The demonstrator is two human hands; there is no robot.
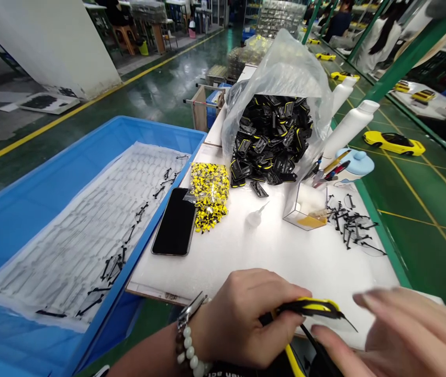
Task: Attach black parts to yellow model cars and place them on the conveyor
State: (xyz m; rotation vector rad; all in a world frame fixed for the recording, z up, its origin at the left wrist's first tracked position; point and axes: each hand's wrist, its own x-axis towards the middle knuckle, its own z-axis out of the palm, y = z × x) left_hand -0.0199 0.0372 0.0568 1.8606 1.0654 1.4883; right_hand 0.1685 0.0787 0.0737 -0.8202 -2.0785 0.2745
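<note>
My left hand point(250, 319), with a watch and a beaded bracelet at the wrist, pinches a black and yellow plastic part point(315, 307) between thumb and fingers. A thin dark tip sticks out of the part's right end. More black and yellow pieces point(294, 361) show below that hand, partly hidden. To the right, my right hand point(407, 330) is blurred, its thumb and fingers apart with nothing seen between them. Its thumb is close to the lower black piece; I cannot tell whether they touch.
On the white tabletop point(223, 262) lie a phone point(174, 222), a bag of small yellow-black pieces point(209, 183), a dropper bottle point(255, 217), a clear box point(307, 207) and thin black parts point(350, 225). Behind, a plastic bag point(286, 63) holds black parts. A blue bin point(129, 128) stands left.
</note>
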